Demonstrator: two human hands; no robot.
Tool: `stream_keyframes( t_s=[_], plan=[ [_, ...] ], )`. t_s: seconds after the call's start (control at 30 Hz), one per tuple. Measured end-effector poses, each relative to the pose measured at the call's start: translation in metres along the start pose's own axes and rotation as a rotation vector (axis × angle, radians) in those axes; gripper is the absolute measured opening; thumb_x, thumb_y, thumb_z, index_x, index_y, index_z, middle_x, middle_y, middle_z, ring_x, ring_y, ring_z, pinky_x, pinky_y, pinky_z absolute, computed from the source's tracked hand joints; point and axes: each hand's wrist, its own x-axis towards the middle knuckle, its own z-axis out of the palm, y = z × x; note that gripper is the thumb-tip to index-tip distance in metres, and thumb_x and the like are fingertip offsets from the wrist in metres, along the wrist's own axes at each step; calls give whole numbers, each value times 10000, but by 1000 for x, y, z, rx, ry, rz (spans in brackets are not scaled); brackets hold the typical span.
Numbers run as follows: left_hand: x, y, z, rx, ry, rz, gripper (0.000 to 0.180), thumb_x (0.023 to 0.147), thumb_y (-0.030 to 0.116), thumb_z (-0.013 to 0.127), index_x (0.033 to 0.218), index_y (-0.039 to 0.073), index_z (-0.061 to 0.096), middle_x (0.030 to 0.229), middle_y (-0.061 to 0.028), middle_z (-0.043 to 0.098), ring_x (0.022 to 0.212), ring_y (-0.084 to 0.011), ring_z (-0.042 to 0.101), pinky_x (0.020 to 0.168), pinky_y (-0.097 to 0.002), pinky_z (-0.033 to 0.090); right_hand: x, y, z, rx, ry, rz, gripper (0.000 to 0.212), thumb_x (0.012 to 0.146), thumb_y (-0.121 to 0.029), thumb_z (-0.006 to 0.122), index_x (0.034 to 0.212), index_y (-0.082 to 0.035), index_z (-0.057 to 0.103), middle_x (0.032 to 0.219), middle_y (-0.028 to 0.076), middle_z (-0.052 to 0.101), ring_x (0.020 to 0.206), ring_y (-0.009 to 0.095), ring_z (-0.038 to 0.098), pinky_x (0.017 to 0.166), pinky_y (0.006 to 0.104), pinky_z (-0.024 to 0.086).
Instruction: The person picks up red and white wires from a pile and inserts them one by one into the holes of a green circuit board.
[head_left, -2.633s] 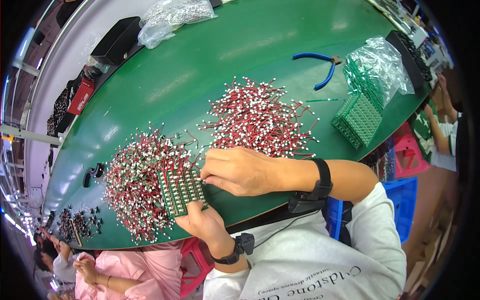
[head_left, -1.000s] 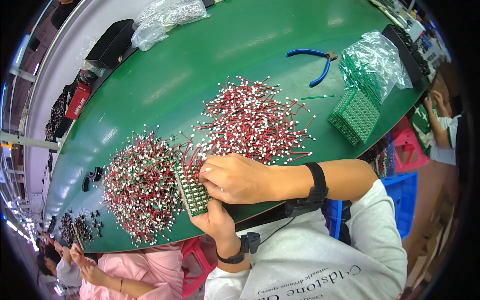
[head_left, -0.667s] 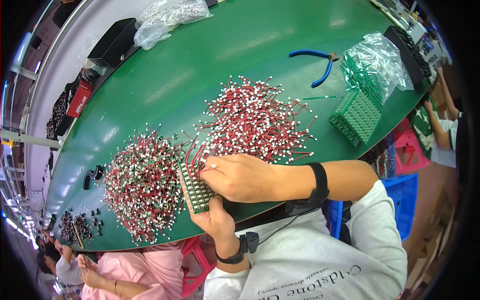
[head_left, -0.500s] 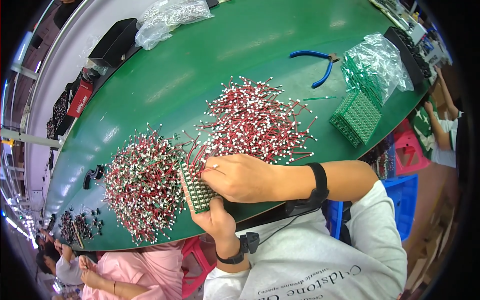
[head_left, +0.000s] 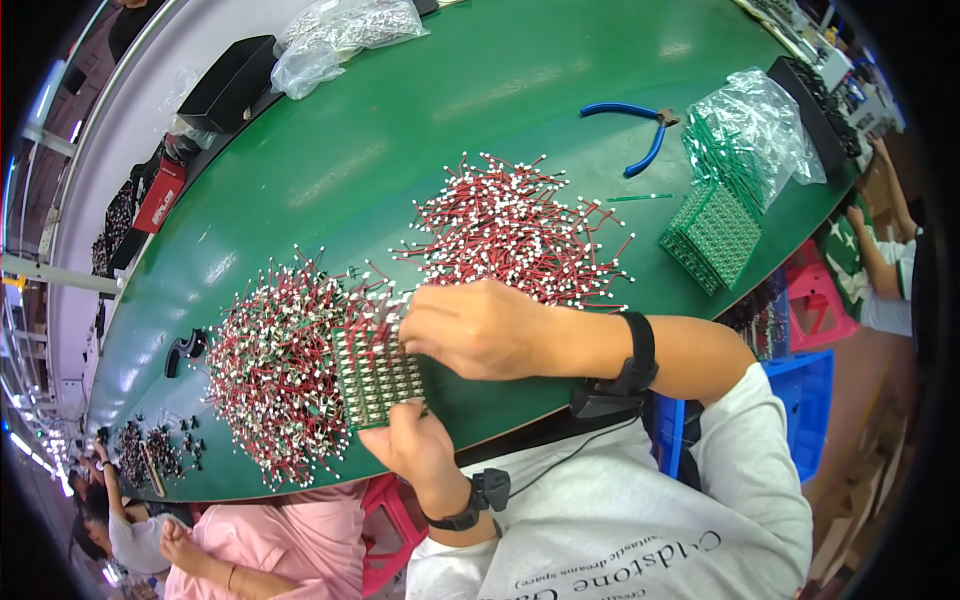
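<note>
My left hand (head_left: pixel 415 445) grips the lower edge of a green circuit board panel (head_left: pixel 385 385) between thumb and fingers. Rows of small white connectors cover the panel, and its face is turned up. At its upper right edge, my right hand (head_left: pixel 475 330) is closed with the fingertips curled inward; whatever they hold is hidden. Blurred red wires lie across the upper part of the panel. A heap of red wires with white plugs (head_left: pixel 510 235) is just beyond my right hand. Left of the panel is a second heap of red wires mixed with green pieces (head_left: pixel 280 370).
Blue-handled cutters (head_left: pixel 645 145) lie at the back right. Nearby are a stack of green panels (head_left: pixel 715 235), green strips (head_left: pixel 725 150) and a clear plastic bag (head_left: pixel 770 120). Small black parts (head_left: pixel 155 450) lie at the left end. A person in pink (head_left: pixel 270 540) sits at my left.
The panel has turned to show more of its face and shifted slightly left. My right hand has moved up a little from the panel. The neighbour's hands at left have shifted.
</note>
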Motion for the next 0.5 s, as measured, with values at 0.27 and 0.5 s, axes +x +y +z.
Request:
stream_keyframes(
  t_s=[0.27, 0.5],
  plan=[
    [14, 13, -23, 80, 167, 117, 528, 661, -108, 398, 1179, -99, 504, 1118, -154, 574, 991, -247, 581, 892, -380, 491, -4, 13, 10, -35, -39, 89, 153, 779, -55, 680, 928, -75, 649, 853, 75, 570, 758, 260, 603, 614, 368, 498],
    [12, 9, -22, 64, 162, 104, 504, 658, -102, 398, 1149, -94, 511, 1110, -147, 576, 990, -235, 580, 885, -390, 498, -5, 17, 23, -196, -234, 54, 137, 755, -94, 690, 864, -59, 615, 860, 77, 550, 909, 268, 548, 765, 389, 467]
  ],
)
